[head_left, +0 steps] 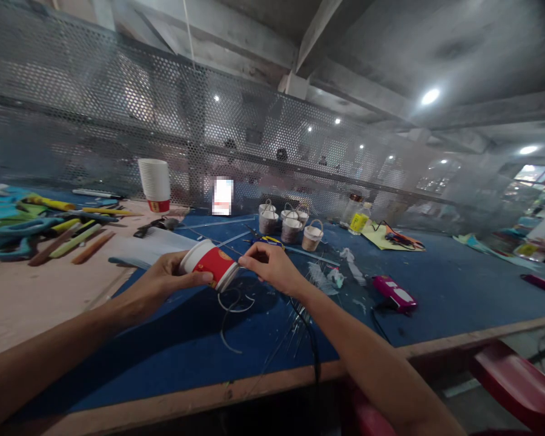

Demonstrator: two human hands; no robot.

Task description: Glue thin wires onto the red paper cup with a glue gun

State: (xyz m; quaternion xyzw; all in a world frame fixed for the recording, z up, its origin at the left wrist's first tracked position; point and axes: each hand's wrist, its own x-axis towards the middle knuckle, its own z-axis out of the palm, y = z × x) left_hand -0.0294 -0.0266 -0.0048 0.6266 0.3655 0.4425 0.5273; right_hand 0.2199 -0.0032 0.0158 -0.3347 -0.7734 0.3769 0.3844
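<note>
A red and white paper cup (214,264) lies tilted on its side in my left hand (175,274), whose fingers and thumb wrap round it. Its wider rim points right, toward my right hand (272,266). The thumb and fingers of that hand are pinched together beside the rim; whatever they grip is too small to make out. Below the cup, thin curled white strips (231,312) lie on the blue tabletop (163,357). Behind my right hand are pliers (266,238) with yellow and blue handles.
A stack of paper cups (154,181) stands at the back left, near scissors (16,239) and several pens. Small handled buckets (291,229) stand at the back. To the right are a purple device (394,293), glass bottles (358,218) and scattered thin wires (300,321).
</note>
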